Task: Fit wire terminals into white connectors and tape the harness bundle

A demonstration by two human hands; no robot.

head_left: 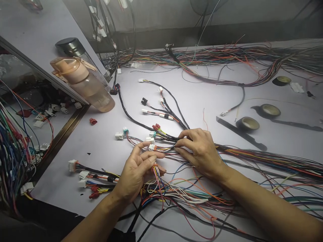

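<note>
a pale table (106,148) bears wire harnesses (242,153), a peach bottle (88,88) and 3 tape rolls (248,124).

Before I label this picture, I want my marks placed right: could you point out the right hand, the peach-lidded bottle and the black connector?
Right hand (202,149): head view, back of the hand.
Peach-lidded bottle (94,91): head view, its clear body.
Black connector (144,101): head view, its housing.

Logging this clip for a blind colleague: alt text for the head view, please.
A person's right hand pinches a wire bundle on a white table, while the left hand holds an orange connector trailing coloured wires. A peach bottle is at upper left.
</note>
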